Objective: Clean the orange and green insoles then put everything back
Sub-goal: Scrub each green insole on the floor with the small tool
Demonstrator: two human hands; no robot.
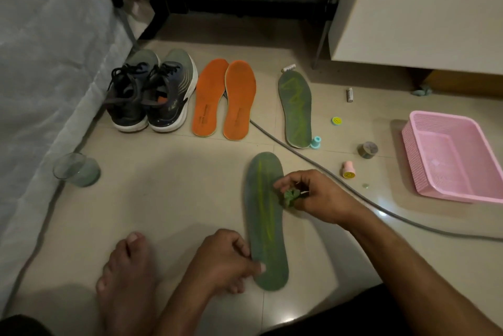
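Right, our right hand pinches a green rag on the near green insole, floor at 6 o'clock; left hand grips its heel edge. Keep the heel pinned, probably wipe lengthwise. Other green insole at 1, orange insoles at 12.

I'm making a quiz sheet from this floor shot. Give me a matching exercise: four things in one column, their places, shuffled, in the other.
Things:
1. pair of orange foam insoles
2. pink plastic mesh basket
3. clear glass cup
4. crumpled green cloth

Places:
A. pinched in the right hand
B. far right of the floor
C. just right of the grey sneakers
D. on the left, by the white bedding

Pairs: 1-C, 2-B, 3-D, 4-A
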